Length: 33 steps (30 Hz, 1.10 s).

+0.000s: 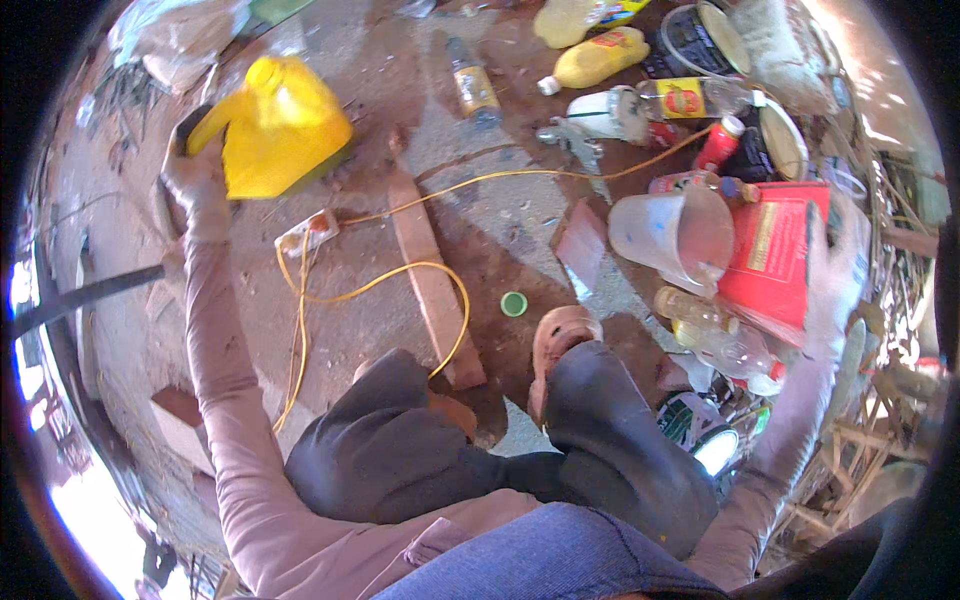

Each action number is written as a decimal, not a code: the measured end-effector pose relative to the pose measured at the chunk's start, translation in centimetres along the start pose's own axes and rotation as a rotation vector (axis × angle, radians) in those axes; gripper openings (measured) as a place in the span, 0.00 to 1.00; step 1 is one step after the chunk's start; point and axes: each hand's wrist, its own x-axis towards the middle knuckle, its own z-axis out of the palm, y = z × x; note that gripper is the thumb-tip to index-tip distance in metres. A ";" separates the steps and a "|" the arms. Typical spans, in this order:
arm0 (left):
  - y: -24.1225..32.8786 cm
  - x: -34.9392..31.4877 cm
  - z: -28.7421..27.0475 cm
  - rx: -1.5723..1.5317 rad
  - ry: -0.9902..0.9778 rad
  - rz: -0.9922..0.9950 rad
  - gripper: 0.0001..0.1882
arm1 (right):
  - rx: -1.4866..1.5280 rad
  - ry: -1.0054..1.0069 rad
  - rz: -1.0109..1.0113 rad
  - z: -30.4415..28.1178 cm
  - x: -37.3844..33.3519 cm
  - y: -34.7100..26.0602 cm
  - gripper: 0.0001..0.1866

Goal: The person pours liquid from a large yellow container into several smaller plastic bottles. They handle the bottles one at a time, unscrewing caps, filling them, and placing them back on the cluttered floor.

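Note:
My left hand point(195, 165) is closed round the handle of a yellow plastic jerrycan point(290, 135), which is tilted at the far left. On the right side, my right hand point(840, 255) lies along the outer edge of a flat-faced red container point(770, 255). Its thumb and fingers look stretched and apart, though glare blurs them. A translucent plastic tub point(665, 235) rests on its side against the red container. Below it lie clear plastic bottles point(735, 350). Beyond it are a red bottle with a white cap point(718, 143) and a clear labelled bottle point(690, 98).
A yellow cord point(520, 173) loops over the ground from a white socket strip point(308, 235). A wooden plank point(430, 280) lies ahead of my feet, beside a green lid point(514, 304). Farther off are a glass bottle point(472, 85), yellow bottles point(600, 58) and black buckets point(700, 40).

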 end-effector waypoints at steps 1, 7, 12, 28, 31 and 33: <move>1.4 -0.6 0.8 -0.086 -0.009 0.010 0.16 | 0.029 -0.013 0.020 -0.4 -0.3 0.2 0.18; 2.1 0.8 2.6 -0.482 0.063 -0.077 0.16 | 0.238 0.003 0.061 1.8 -0.8 0.2 0.18; 0.8 2.1 5.6 -0.486 -0.010 -0.029 0.17 | 0.342 0.001 0.136 2.6 1.9 -5.7 0.18; -0.3 6.1 6.6 0.065 -0.574 -0.137 0.28 | -0.384 0.024 0.546 -11.6 -16.2 10.4 0.18; -1.1 6.7 3.7 0.195 -0.500 0.016 0.33 | -0.407 -0.091 0.768 -12.4 -21.1 11.4 0.18; -1.4 6.6 2.8 0.210 -0.300 0.038 0.35 | -0.432 -0.110 0.803 -12.9 -24.6 12.3 0.18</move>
